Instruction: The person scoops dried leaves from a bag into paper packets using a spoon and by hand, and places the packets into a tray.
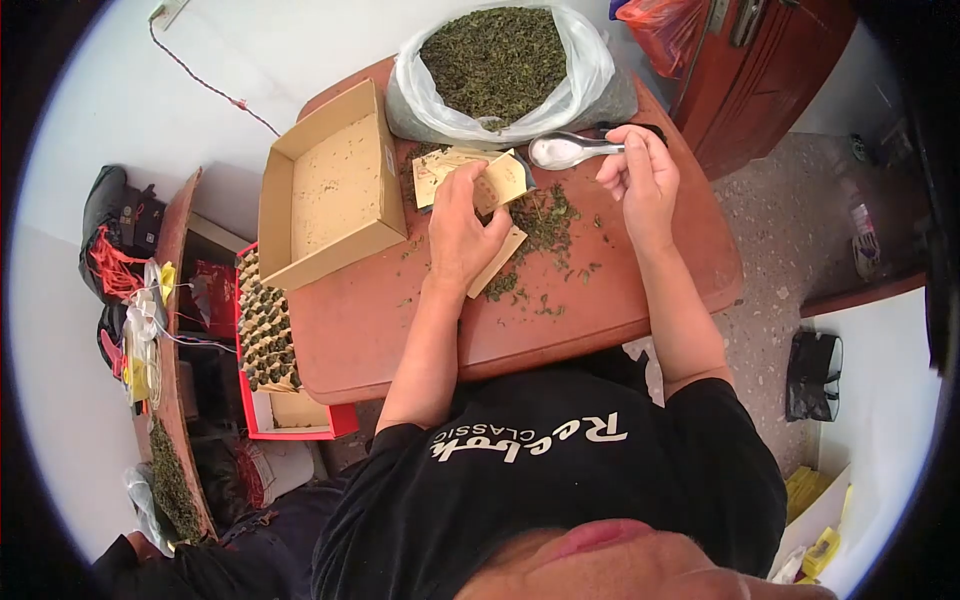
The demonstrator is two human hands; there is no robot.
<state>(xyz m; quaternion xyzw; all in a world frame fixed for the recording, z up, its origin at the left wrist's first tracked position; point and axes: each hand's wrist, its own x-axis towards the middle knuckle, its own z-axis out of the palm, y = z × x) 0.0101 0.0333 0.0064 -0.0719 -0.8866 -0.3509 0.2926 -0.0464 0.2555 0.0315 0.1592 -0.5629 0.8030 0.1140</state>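
Observation:
My left hand (466, 228) is closed on a piece of cream printed paper (503, 183), thumb on the near side and fingers over the top. More cream paper lies under and behind the fingers, and a narrow cream strip (497, 262) rests beside the wrist. Between finger and thumb, my right hand (645, 180) grips the handle of a metal spoon (560, 151), its bowl just right of the paper. Loose dried leaves (545, 220) are scattered on the table around the paper. Whether leaves lie inside the paper is hidden.
A clear plastic bag (590, 60) full of dried leaves (492, 55) stands at the table's back. Left of it, a shallow cardboard box (335, 185) sits tilted on the brown table (640, 285). Below the left edge, a red box (250, 412) holds rows of small filled paper packets (268, 335).

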